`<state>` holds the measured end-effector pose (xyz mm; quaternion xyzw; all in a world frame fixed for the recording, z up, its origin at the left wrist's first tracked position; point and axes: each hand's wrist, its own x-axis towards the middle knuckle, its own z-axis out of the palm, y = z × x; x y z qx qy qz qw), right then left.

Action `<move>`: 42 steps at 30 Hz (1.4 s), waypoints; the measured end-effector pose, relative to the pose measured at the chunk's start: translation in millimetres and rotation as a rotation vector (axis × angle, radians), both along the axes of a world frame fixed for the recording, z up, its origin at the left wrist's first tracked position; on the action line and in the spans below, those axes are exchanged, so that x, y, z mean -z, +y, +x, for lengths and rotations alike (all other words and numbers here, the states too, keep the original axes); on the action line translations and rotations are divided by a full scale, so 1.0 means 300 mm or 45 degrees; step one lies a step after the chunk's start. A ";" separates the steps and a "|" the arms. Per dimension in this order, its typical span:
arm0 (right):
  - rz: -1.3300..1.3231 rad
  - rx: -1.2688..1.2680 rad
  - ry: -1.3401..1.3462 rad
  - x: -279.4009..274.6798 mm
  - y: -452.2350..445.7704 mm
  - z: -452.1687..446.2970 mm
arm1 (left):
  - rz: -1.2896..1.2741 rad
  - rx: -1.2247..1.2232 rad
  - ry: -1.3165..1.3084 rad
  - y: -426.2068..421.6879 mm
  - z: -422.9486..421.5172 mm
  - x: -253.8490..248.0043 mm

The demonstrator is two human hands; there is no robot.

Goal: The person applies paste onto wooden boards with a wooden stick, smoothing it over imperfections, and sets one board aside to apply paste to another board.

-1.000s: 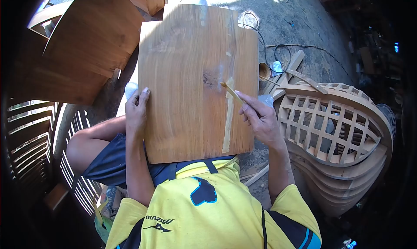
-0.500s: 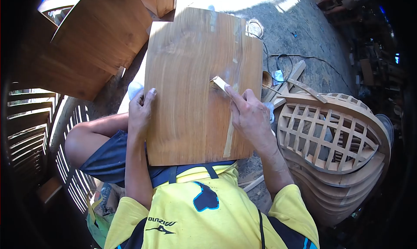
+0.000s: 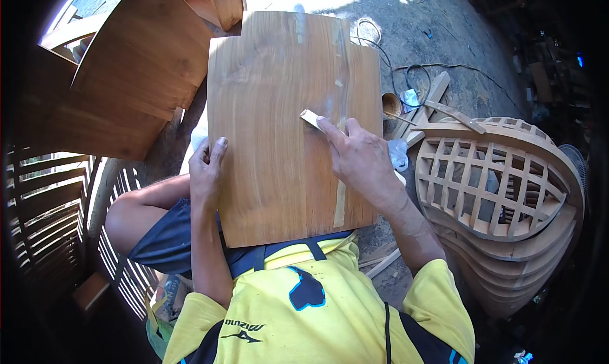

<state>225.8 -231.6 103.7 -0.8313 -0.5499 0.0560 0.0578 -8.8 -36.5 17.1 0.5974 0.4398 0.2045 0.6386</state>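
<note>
A wide wooden board (image 3: pixel 266 142) with notched far corners rests across my lap. Pale filler streaks (image 3: pixel 340 205) run down its right side, and a whitish smudge lies near its middle. My left hand (image 3: pixel 208 167) grips the board's left edge, thumb on top and fingers curled beneath. In my right hand (image 3: pixel 361 158) is a small pale flat stick (image 3: pixel 310 118), with the index finger stretched along it. Its brownish tip is at the board's surface near the centre; whether it presses there I cannot tell.
To the right stands a slatted, curved wooden frame (image 3: pixel 491 186). Beyond the board's right edge are a round container (image 3: pixel 391 103), a cable (image 3: pixel 457 66), wood offcuts (image 3: pixel 431 104) and a plastic bag (image 3: pixel 398 154). Large curved wooden panels (image 3: pixel 136 66) lean at the upper left.
The whole view has shifted slightly. My right hand and the stick have moved a little against the board, with the index finger nearer the tip. My left hand keeps its hold.
</note>
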 end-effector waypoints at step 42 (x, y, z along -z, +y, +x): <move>-0.203 -0.105 -0.051 -0.110 -0.001 0.056 | 0.000 0.020 -0.057 0.012 0.004 0.022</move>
